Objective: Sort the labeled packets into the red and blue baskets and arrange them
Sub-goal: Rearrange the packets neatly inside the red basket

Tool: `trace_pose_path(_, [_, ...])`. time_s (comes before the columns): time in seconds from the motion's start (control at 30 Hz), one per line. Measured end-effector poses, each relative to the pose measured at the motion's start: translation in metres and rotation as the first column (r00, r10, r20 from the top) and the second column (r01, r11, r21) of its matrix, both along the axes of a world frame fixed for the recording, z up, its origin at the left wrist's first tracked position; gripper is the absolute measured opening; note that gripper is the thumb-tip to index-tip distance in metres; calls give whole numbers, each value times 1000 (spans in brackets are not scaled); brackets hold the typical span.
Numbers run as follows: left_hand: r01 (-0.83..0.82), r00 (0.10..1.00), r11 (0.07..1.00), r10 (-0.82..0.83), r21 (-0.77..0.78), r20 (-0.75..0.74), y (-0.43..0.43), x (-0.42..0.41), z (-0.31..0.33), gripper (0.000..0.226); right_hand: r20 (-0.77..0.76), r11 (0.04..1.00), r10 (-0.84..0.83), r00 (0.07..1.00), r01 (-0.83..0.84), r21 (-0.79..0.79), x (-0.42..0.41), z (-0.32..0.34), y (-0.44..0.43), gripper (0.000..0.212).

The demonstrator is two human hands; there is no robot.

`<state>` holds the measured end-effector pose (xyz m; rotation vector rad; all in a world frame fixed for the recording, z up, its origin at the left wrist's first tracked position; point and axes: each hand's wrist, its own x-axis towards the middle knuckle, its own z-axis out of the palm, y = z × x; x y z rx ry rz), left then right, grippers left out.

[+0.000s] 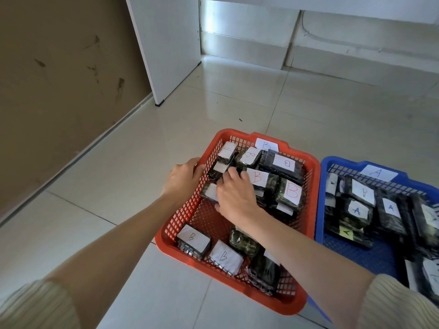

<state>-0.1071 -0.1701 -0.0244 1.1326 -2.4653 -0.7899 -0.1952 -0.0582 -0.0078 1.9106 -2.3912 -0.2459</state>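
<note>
Head view; red basket (307, 160) sits centre-low in frame on pale floor tiles (308, 103), blue basket (326, 163) touching its right side.

Left hand (184, 178) on the red basket's left rim; fingers curled over the edge, gripping it.

Right hand (234, 193) inside the red basket, left of centre; fingers bent and close together, thumb below, curled round a dark packet (210, 193) with a white label; letter on that label hidden.

Red basket holds dark wrapped packets labelled B; cluster in the upper half, incl. one with red B (292, 191); two B packets (193, 238) lie along the lower left wall; a paper tag B (266, 145) stands on the top rim.

Blue basket holds packets labelled A (356, 210), one with a yellow label (346, 232); paper tag A (378, 172) on its top rim.

Cream ribbed sleeves (35, 305) at the bottom corners; white panel (166, 43) upper centre; brown wall (59, 67) upper left.
</note>
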Motion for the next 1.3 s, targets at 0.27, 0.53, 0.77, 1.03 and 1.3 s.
trace_pose_path(0.27, [10, 1000, 1000, -10, -1, 1, -2, 1, -1, 38, -31, 999, 42, 999, -41, 3, 1, -9, -2, 24])
trace_pose_path(0.53, [16, 1000, 1000, -16, 14, 15, -1, 1, 1, 39, -14, 996, 80, 997, -80, 25, -7, -6, 1, 43])
trace_pose_path(0.77, [21, 1000, 1000, -22, 23, 22, 2, 1, 6, 39, 75, 995, 95, 993, -96, 19, -4, -10, 7, 38])
trace_pose_path(1.03, [17, 999, 999, -18, 32, 40, 1, 2, 6, 39, 19, 991, 128, 992, -128, 27, -7, -16, 7, 46])
trace_pose_path(1.3, [16, 999, 994, -20, 112, 38, 0, 8, 10, 39, 390, 981, 186, 902, -195, -17, 12, -5, 8, 51])
